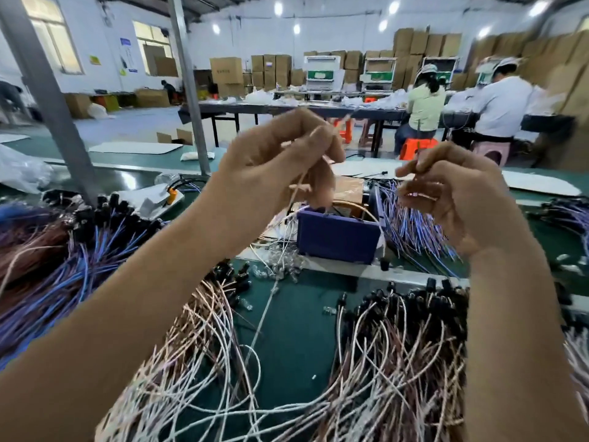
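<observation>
Wire work is at the joining stage, judging by the pose: both hands are raised above the tabletop (296, 330) and brought near each other, not touching. The left hand (287, 157) has its fingers curled, pinching a thin white wire (295, 190) near its upper end. The right hand (452, 199) pinches a short strand (420, 195) between thumb and fingertips; blur hides what it is. The next move probably calls for bringing the two pinched ends together precisely, with steady fingers and little force.

The wire is slim, pale and limp. It hangs from the left hand, passes just left of a purple box (338, 234), and trails onto the green tabletop between heaps of pink-and-white leads (398, 362).
</observation>
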Available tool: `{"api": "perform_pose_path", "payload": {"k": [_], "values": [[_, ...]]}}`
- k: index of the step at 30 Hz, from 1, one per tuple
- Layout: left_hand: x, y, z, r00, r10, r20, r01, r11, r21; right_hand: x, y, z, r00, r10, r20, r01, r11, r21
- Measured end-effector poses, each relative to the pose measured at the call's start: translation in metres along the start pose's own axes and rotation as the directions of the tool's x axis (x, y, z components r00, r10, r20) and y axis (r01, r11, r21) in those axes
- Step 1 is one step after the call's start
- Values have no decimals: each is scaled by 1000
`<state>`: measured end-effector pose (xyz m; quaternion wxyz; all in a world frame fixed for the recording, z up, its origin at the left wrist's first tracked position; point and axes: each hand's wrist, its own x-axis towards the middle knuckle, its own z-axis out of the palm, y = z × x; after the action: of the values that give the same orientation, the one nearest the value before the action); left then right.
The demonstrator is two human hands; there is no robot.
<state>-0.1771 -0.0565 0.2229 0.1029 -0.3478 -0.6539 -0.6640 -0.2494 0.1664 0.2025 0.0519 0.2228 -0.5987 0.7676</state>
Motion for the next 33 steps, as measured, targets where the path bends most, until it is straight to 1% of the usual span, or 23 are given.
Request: {"api": "perform_pose_path", "payload": {"k": [2, 3, 4, 5, 6, 7, 8, 9, 10, 12, 13, 14, 15, 16, 17, 18, 20, 25, 26, 28, 30, 31, 33], "values": [[-25, 0, 1, 969, -152, 195, 146, 988, 44, -8, -9, 2, 991, 36, 127, -14, 984, -175], [-36, -2, 1, 901, -262, 345, 237, 965, 114, -13, -11, 2, 972, 86, 217, -27, 964, -265], [-47, -3, 0, 764, -395, 510, 312, 918, 244, -21, -10, 0, 933, 168, 318, -49, 935, -350], [-56, -5, -1, 550, -544, 634, 345, 839, 421, -29, -9, -1, 863, 281, 420, -84, 900, -428], [-64, -10, -2, 311, -666, 678, 308, 745, 591, -39, -7, -4, 766, 407, 497, -126, 854, -505], [-71, -16, -4, 135, -748, 650, 243, 660, 710, -47, -5, -8, 656, 525, 542, -166, 800, -576], [-77, -21, -5, 69, -795, 603, 184, 604, 775, -56, -2, -12, 566, 615, 549, -200, 749, -632], [-81, -24, -5, 103, -814, 571, 137, 580, 803, -63, 1, -17, 520, 671, 529, -227, 705, -671], [-82, -29, -5, 209, -815, 540, 125, 570, 812, -67, 5, -20, 515, 704, 489, -261, 672, -693], [-83, -41, 3, 486, -771, 412, 162, 542, 824, -72, 15, -21, 555, 755, 348, -333, 585, -739], [-80, -47, 11, 613, -720, 326, 184, 531, 827, -73, 25, -21, 589, 771, 241, -352, 513, -783], [-79, -55, 22, 707, -665, 242, 201, 516, 833, -75, 35, -21, 623, 773, 121, -336, 404, -851], [-78, -64, 35, 762, -622, 178, 211, 499, 840, -75, 45, -20, 655, 756, 9, -270, 245, -931], [-80, -72, 50, 783, -606, 140, 216, 476, 853, -77, 53, -17, 695, 715, -73, -189, 84, -978], [-84, -82, 65, 776, -617, 127, 219, 453, 864, -80, 62, -15, 740, 662, -119, -132, -31, -991], [-88, -91, 77, 752, -646, 126, 224, 432, 874, -83, 69, -13, 773, 617, -147, -139, -62, -988], [-97, -105, 95, 722, -681, 127, 241, 418, 876, -88, 78, -14, 804, 567, -176, -207, -11, -978], [-111, -121, 100, 761, -639, 109, 236, 430, 872, -90, 65, -24, 815, 550, -180, -341, 206, -917], [-111, -123, 97, 777, -620, 105, 254, 462, 849, -87, 63, -27, 846, 500, -186, -347, 252, -904], [-107, -126, 90, 825, -563, 58, 328, 560, 761, -79, 61, -30, 928, 314, -202, -304, 322, -897], [-100, -131, 84, 870, -491, -32, 372, 614, 696, -71, 66, -31, 969, 163, -187, -228, 285, -931], [-95, -136, 83, 880, -468, -74, 385, 616, 687, -69, 70, -30, 973, 159, -164, -198, 225, -954], [-83, -145, 81, 868, -487, -99, 416, 602, 681, -67, 81, -29, 969, 229, -90, -117, 107, -987]]}}
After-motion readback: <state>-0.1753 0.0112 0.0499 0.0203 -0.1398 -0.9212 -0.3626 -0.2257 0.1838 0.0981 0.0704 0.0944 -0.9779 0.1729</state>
